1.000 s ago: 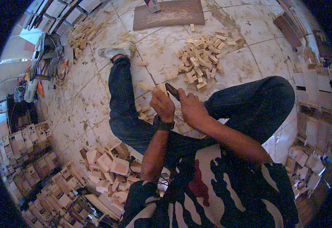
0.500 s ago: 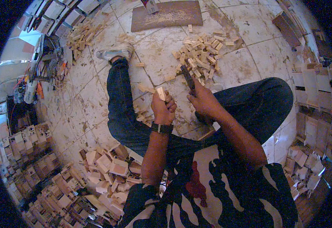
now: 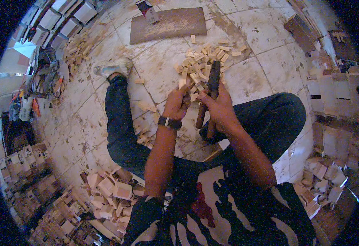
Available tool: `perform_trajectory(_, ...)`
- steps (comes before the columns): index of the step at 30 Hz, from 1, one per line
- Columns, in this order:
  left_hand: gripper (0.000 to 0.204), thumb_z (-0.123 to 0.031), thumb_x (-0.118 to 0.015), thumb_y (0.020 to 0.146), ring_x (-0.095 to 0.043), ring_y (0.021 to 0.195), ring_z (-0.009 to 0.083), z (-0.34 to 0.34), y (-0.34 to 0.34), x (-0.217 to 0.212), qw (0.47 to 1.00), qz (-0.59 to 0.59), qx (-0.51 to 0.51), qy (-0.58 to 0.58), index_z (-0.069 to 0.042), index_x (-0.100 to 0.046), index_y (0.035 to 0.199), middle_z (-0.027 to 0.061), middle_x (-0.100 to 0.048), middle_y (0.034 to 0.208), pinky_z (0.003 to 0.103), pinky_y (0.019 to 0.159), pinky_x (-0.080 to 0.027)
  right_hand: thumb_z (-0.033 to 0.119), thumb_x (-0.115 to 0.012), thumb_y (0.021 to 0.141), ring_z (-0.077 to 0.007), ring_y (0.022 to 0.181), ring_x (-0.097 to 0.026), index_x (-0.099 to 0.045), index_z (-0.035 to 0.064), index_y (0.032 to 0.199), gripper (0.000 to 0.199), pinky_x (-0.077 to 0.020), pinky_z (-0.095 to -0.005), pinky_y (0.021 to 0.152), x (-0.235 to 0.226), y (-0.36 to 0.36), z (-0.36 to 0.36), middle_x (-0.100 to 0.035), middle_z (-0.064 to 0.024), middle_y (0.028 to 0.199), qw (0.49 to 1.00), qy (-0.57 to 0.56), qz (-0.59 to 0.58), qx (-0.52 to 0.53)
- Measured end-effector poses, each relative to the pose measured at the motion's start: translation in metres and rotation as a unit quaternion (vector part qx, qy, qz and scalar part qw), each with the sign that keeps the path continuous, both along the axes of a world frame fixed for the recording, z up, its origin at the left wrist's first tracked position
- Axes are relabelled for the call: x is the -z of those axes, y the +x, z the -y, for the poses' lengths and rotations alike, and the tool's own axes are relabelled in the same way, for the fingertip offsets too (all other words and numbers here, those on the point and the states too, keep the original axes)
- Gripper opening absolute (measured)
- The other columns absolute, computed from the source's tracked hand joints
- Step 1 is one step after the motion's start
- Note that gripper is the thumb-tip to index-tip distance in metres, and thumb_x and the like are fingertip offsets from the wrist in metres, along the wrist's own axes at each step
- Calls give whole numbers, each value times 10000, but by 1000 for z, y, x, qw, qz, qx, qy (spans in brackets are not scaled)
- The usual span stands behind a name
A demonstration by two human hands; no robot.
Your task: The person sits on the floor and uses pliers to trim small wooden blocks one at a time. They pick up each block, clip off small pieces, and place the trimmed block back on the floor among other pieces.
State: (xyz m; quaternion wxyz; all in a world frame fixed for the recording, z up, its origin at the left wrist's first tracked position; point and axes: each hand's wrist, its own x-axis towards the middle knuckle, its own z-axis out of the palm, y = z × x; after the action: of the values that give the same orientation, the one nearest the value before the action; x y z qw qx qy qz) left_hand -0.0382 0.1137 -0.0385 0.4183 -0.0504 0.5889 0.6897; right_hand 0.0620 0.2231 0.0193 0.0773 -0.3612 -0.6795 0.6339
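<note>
My left hand (image 3: 177,103), with a dark watch on its wrist, is closed round the lower end of a small pale wooden block (image 3: 183,77) that stands up from the fingers. To its right my right hand (image 3: 218,107) grips a dark pliers-like tool (image 3: 214,76). The tool's thick end points away from me, and two brown handle-like legs stick out below the hand, spread apart. Its exact kind is hard to make out. Just beyond both hands lies a pile of small wooden blocks (image 3: 208,57) on the tiled floor.
A brown board (image 3: 167,26) strewn with sawdust lies beyond the pile, a carton (image 3: 147,12) at its edge. My outstretched leg (image 3: 120,106) and bent knee (image 3: 282,110) frame the work area. Wood offcuts (image 3: 109,188) are heaped at lower left; cables and tools (image 3: 31,94) stand far left.
The view has shifted. My left hand has raised the wooden block so it points away from me. The tool in my right hand has turned more upright, and its two legs now show.
</note>
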Motion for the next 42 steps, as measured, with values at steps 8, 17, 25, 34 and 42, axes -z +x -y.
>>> perform_trajectory(8, 483, -33, -551, 798, -525, 573, 224, -40, -44, 44, 882, -359, 285, -108, -113, -501, 1272, 35, -567, 673, 323, 542, -459, 41, -589, 851, -168, 835, -600, -461, 44, 1122, 300, -505, -333, 700, -11, -1, -16, -570, -48, 909, 994, -57, -35, 85)
perform_trajectory(17, 531, -647, -577, 777, -354, 415, 107, -71, -45, 43, 988, 104, 19, -115, -127, -592, 885, -14, -449, 552, 282, 374, -259, 30, -592, 847, -174, 811, -603, -465, 41, 1148, 327, -510, -334, 716, -7, -3, -10, -584, -60, 927, 988, -96, -72, 97)
perform_trajectory(25, 783, -679, -619, 697, -580, 611, 261, -1, -46, 107, 960, -90, -13, -265, 58, -627, 960, 169, -629, 781, 396, 553, -463, 53, -598, 843, -142, 781, -571, -479, 31, 1159, 338, -526, -317, 673, -15, -2, -10, -569, -45, 884, 994, -85, 7, 67)
perform_trajectory(34, 723, -589, -673, 681, -562, 1079, 346, 135, -145, 198, 800, -163, -73, -572, 27, -631, 1056, 225, -583, 1167, 412, 924, -436, 81, -599, 847, -148, 739, -569, -448, 50, 1114, 309, -541, -322, 653, 10, -3, 27, -543, -38, 827, 990, -92, 95, -53)
perform_trajectory(42, 435, -456, -482, 831, -608, 957, 363, 115, -195, 203, 679, -351, 214, -608, -66, -621, 963, 200, -649, 962, 412, 769, -479, 125, -631, 837, -138, 700, -543, -486, 49, 1062, 279, -467, -288, 632, 32, -3, 38, -543, -31, 810, 992, -5, 92, -91)
